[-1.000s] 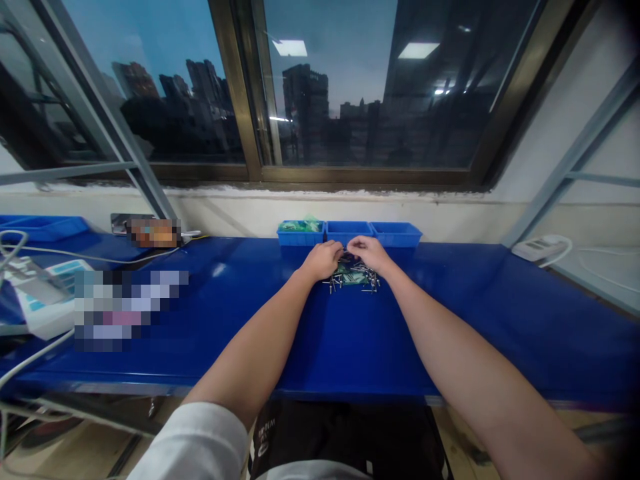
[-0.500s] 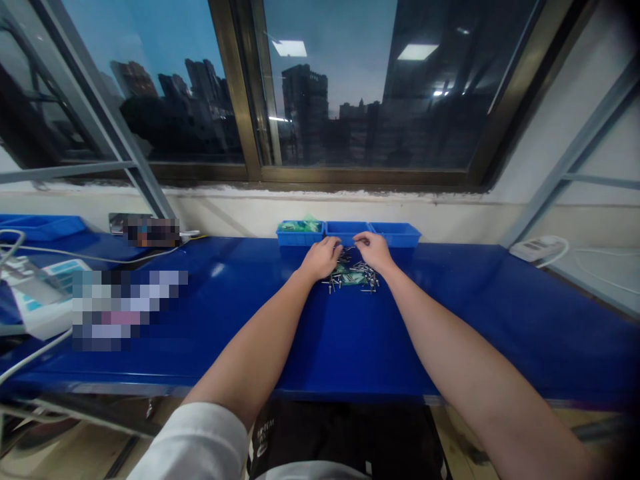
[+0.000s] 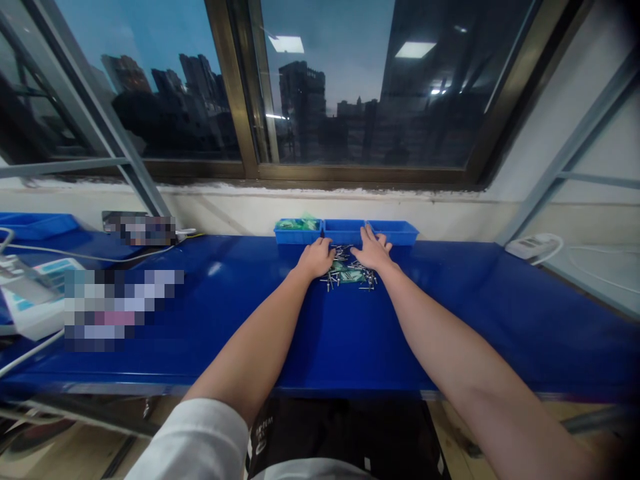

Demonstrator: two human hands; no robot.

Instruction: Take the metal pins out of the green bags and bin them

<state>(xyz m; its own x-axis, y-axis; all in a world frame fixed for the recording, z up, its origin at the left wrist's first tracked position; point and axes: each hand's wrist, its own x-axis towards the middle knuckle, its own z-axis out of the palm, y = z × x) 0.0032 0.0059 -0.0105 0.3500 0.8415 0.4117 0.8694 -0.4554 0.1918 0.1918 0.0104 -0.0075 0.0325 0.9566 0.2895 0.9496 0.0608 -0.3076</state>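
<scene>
Blue table [image 3: 345, 347]: pins [image 3: 369, 277] lay loose by left hand [image 3: 316, 258], grip unclear, and right hand [image 3: 374, 251], fingers apart. Left bin [image 3: 299, 237] held green packets [image 3: 300, 225]; with many pins loose, work looked unfinished.

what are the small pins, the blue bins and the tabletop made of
Small pins: probably metal, shiny, given their silvery glints. Blue bins: likely moulded plastic, smooth, judging by even colour and thin walls. Tabletop: glossy blue surface, showing a bright reflection; paint or laminate unclear.
</scene>
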